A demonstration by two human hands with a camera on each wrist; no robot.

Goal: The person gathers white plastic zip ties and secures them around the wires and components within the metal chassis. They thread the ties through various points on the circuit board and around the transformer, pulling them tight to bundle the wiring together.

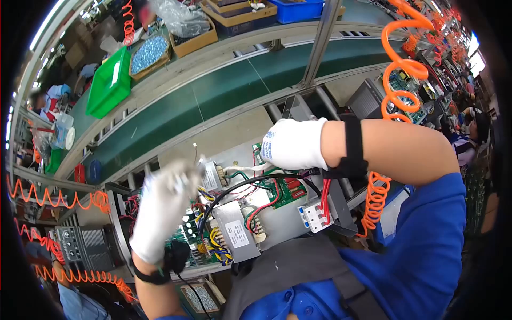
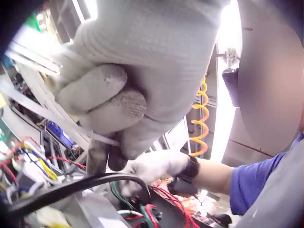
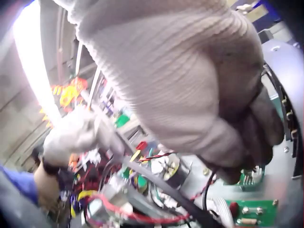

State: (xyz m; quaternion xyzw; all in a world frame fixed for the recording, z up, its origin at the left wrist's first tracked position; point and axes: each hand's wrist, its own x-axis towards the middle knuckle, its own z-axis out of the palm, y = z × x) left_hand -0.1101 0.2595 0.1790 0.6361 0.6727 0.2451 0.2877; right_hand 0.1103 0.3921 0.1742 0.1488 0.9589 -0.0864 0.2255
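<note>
In the head view a metal chassis carries circuit boards, a labelled metal-cased transformer, a breaker block and a black cable arching over the wiring. My gloved left hand, blurred, is raised over the chassis's left side. In the left wrist view its bent fingers pinch a thin white cable tie. My gloved right hand is low over the far side of the green board, fingers bent down. A thin black wire runs under its fingertips; I cannot tell whether they grip it.
Beyond the chassis runs a green conveyor belt, with a green bin and a tray of small parts behind. Orange coiled hoses hang at the right. A grey finned unit stands at the left.
</note>
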